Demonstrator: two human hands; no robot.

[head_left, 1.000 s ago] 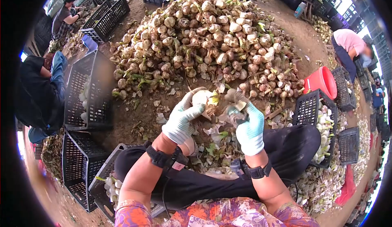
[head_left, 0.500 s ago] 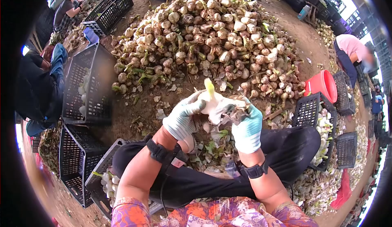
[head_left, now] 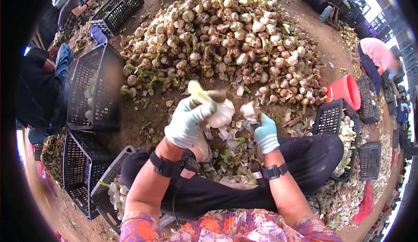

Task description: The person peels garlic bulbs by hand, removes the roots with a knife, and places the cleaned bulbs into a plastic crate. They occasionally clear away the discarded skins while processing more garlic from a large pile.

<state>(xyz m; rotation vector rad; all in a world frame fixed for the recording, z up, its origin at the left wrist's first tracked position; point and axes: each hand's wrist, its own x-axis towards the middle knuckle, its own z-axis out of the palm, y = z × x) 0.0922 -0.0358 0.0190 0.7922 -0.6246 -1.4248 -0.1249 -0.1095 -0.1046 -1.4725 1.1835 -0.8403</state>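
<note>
My left hand [head_left: 189, 120], in a pale striped glove, is closed around a garlic bulb [head_left: 221, 114] with a short pale green stem [head_left: 199, 92] sticking up. The bulb looks white and smooth. To its right, my gloved right hand [head_left: 264, 133] is closed, with a torn piece of garlic skin [head_left: 249, 111] at its fingertips. Blur hides whether anything else is in those fingers. Below both hands lie loose skins and leaves [head_left: 230, 155] between my legs. A large heap of unpeeled garlic [head_left: 217, 37] rises in front of me.
A black crate [head_left: 335, 124] of white garlic stands at my right, beside a red bucket [head_left: 344, 92]. On the left are a tilted crate [head_left: 93, 87], an angled black crate [head_left: 82, 172] and a crate with garlic [head_left: 102, 203]. A person [head_left: 41, 89] sits at left; others work farther off.
My hands have moved apart. The left keeps the garlic bulb, shifted slightly left and tilted; the right has pulled away and lower with a piece of garlic skin.
</note>
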